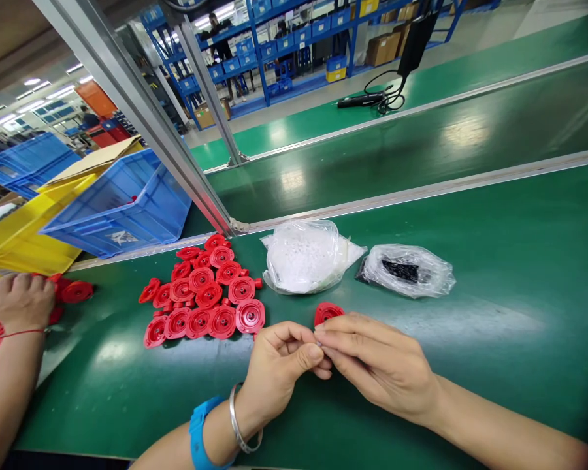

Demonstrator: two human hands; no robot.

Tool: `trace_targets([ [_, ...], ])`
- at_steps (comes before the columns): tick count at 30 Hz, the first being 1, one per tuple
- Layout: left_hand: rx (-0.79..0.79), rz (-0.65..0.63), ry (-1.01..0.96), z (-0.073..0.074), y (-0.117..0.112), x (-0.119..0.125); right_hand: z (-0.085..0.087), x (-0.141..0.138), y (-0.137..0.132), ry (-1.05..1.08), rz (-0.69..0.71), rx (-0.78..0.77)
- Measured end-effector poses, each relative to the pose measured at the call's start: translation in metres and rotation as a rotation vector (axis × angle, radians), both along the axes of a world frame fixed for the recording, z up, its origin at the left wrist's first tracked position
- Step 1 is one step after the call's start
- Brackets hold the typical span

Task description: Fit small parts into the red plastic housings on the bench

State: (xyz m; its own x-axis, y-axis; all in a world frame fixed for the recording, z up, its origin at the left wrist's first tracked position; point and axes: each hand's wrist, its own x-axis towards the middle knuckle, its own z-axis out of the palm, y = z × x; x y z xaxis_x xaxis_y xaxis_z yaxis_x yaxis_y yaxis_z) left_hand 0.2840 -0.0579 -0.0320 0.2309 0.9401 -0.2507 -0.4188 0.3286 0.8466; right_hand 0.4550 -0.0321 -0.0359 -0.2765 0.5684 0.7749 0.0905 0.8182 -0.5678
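My left hand [287, 362] and my right hand [379, 359] meet over the green bench, fingertips pinched together. Between them is a speck of something small and pale, mostly covered by the fingers, too small to name. Just behind the fingertips lies one red round plastic part [328, 312], partly hidden by my right hand. To the left, several red round parts [210, 295] with ringed centres lie in rows. Behind my hands sit a clear bag of small white pieces [304, 258] and a clear bag with black pieces [406, 271].
At the far left a co-worker's hand [22, 300] rests by more red parts [77, 292]. A blue bin [122, 215] and a yellow bin [27, 235] stand behind. A metal post [147, 111] rises from the bench. A black cabled tool [360, 100] lies across the belt.
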Motion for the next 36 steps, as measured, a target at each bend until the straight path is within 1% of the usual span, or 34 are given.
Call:
trace_targets([
  [4, -0.006, 0.023, -0.009, -0.003, -0.001, 0.002, -0.002, 0.001, -0.002, -0.026, -0.024, 0.013],
  [8, -0.023, 0.029, -0.004, -0.004, 0.000, 0.003, -0.001, 0.002, 0.000, -0.093, -0.012, 0.062],
  [10, -0.033, 0.023, 0.001, -0.002, 0.001, 0.002, 0.002, 0.003, 0.003, -0.089, 0.029, -0.013],
  [14, -0.035, -0.005, 0.019, 0.000, 0.002, -0.001, 0.007, 0.007, 0.007, -0.022, 0.178, -0.276],
  [16, -0.037, -0.016, 0.037, -0.001, 0.001, -0.002, 0.006, 0.009, 0.008, -0.005, 0.211, -0.345],
  [18, -0.045, -0.018, 0.050, -0.002, 0.001, -0.002, 0.004, 0.011, 0.008, 0.003, 0.214, -0.379],
  [21, -0.062, -0.027, 0.065, -0.003, 0.000, -0.002, 0.002, 0.011, 0.009, 0.006, 0.221, -0.382],
  [24, -0.085, -0.047, 0.099, -0.003, 0.000, -0.002, 0.001, 0.009, 0.008, -0.024, 0.234, -0.342],
  [27, -0.082, -0.106, 0.206, 0.000, 0.002, -0.004, 0.003, 0.010, 0.009, -0.069, 0.211, -0.279],
  [28, -0.041, -0.118, 0.285, 0.001, 0.003, -0.005, 0.005, 0.011, 0.011, -0.082, 0.187, -0.259],
  [29, 0.036, -0.124, 0.401, 0.001, 0.005, -0.006, 0.007, 0.014, 0.013, -0.098, 0.151, -0.242],
  [31, 0.292, -0.112, 0.702, 0.000, 0.010, -0.007, 0.012, 0.022, 0.018, -0.142, 0.048, -0.227],
  [33, 0.566, -0.117, 0.976, -0.004, 0.015, -0.006, 0.015, 0.030, 0.025, -0.232, -0.046, -0.224],
  [34, 0.658, -0.140, 1.065, -0.007, 0.018, -0.004, 0.015, 0.034, 0.028, -0.299, -0.067, -0.224],
  [36, 0.736, -0.193, 1.145, -0.014, 0.023, 0.000, 0.012, 0.038, 0.032, -0.448, -0.066, -0.222],
])
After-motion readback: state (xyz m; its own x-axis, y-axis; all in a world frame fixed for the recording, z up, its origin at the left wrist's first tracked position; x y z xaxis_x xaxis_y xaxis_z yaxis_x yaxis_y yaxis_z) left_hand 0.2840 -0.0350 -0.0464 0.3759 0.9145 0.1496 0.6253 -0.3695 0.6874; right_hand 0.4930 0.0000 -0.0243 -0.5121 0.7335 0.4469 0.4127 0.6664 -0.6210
